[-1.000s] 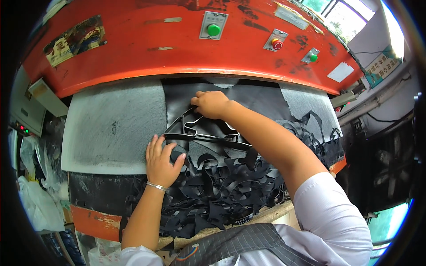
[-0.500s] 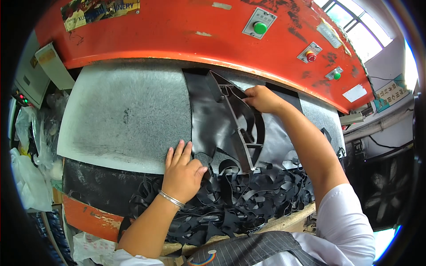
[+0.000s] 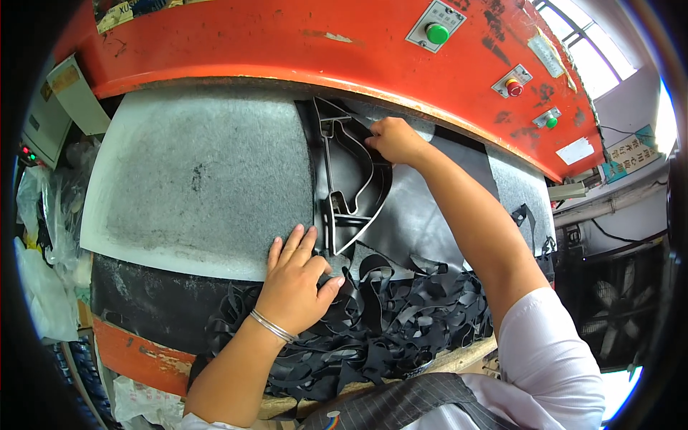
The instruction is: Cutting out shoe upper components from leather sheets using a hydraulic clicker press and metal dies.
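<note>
A metal cutting die (image 3: pixel 351 221) with thin walls, cross braces and a curved side lies on a black sheet of leather-like material (image 3: pixel 444 208). My right hand (image 3: pixel 398 141) grips the die's far right wall, fingers bent over its rim; part of the fingertips is hidden. The sheet rests on a pale grey cutting board (image 3: pixel 179 179). My left hand (image 3: pixel 295 283) lies with fingers apart at the board's near edge, beside the sheet's near left corner. Its thumb points toward black offcuts (image 3: pixel 373 337) heaped along that edge. Nothing shows in its grasp.
An orange machine beam (image 3: pixel 287 46) spans the far side, low over the board. It carries a green button (image 3: pixel 437 33), a red knob (image 3: pixel 514 87) and a smaller green button (image 3: pixel 551 122). Plastic bags (image 3: pixel 46 294) hang at left. A dark fan (image 3: pixel 609 308) stands at right.
The die has moved left along the sheet and turned from tilted to lying nearly flat, my right hand moving with it. My left hand stays at the board's near edge.
</note>
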The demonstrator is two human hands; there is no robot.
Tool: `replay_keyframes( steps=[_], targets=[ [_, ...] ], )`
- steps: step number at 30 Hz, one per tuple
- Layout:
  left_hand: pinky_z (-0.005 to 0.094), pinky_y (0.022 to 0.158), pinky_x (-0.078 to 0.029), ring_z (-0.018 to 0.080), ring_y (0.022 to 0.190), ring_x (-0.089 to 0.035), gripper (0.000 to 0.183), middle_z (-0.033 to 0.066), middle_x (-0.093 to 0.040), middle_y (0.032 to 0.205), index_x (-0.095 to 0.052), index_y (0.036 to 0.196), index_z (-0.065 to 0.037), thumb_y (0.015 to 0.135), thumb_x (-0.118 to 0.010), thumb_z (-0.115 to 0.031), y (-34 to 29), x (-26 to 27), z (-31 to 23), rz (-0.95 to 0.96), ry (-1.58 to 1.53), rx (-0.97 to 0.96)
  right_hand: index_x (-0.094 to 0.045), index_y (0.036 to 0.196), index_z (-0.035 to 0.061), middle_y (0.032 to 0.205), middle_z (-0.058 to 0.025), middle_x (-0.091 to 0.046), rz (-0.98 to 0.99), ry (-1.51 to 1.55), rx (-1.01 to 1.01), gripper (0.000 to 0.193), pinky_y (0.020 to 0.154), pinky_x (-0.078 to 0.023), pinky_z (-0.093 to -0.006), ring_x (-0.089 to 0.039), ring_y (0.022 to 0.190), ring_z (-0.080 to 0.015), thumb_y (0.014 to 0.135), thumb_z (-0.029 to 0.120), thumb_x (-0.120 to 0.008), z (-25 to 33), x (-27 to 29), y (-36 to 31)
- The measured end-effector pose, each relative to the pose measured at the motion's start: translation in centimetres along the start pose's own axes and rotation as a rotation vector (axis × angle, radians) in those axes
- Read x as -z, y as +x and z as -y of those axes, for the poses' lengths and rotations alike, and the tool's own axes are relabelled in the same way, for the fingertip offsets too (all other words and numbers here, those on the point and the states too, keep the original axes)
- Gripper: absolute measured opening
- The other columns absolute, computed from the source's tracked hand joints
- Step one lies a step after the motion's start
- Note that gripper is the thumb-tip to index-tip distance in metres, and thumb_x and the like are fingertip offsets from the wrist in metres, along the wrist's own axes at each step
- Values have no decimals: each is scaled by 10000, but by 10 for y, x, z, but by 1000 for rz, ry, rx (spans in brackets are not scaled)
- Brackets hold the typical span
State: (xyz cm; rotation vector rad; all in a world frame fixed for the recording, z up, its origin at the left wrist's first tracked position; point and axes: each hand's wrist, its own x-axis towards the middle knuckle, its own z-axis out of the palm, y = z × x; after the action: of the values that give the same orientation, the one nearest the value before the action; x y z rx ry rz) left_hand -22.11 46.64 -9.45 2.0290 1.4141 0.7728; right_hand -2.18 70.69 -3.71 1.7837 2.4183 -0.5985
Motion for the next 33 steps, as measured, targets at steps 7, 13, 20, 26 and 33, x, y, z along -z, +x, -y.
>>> replay_keyframes(
  steps=[7,13,20,26,33],
  targets=[
    [526,1154,-151,415,1408,-289,263,294,-449,1403,-627,878,-61,846,-686,-316,4,2,3,50,-10,-19,-651,953,-46,830,-210,-674,-29,87,-55,252,608,-581,-371,-700,661,-301,912,198,-601,0,1,6],
    [511,1161,-149,402,1418,-276,276,287,-431,1421,-640,941,-61,858,-679,-321,9,13,0,95,-15,-26,-646,1054,-18,868,-207,-685,-36,21,-86,307,692,-568,-385,-699,726,-328,907,251,-623,1,4,2],
    [507,1158,-192,397,1409,-294,329,229,-459,1419,-659,1056,-64,857,-680,-324,-2,29,6,238,-42,-39,-405,1420,107,1466,-305,-324,-237,294,342,1018,1099,-300,-505,-311,1362,-470,610,542,-843,-23,-68,-105],
    [526,1149,-207,396,1402,-308,349,221,-465,1416,-660,1068,-56,849,-685,-327,-1,34,7,284,-29,-80,-548,1153,70,1459,-354,-261,-390,181,296,860,1108,-233,-553,-234,1373,-519,528,572,-860,-1,-99,-119],
    [568,1142,-191,425,1422,-247,342,235,-423,1444,-666,1060,-76,842,-672,-339,-14,38,13,333,-26,-99,-583,1009,70,1463,-308,-322,-394,253,312,724,1088,-265,-529,-288,1368,-473,529,536,-862,-1,-107,-121]
  ],
)
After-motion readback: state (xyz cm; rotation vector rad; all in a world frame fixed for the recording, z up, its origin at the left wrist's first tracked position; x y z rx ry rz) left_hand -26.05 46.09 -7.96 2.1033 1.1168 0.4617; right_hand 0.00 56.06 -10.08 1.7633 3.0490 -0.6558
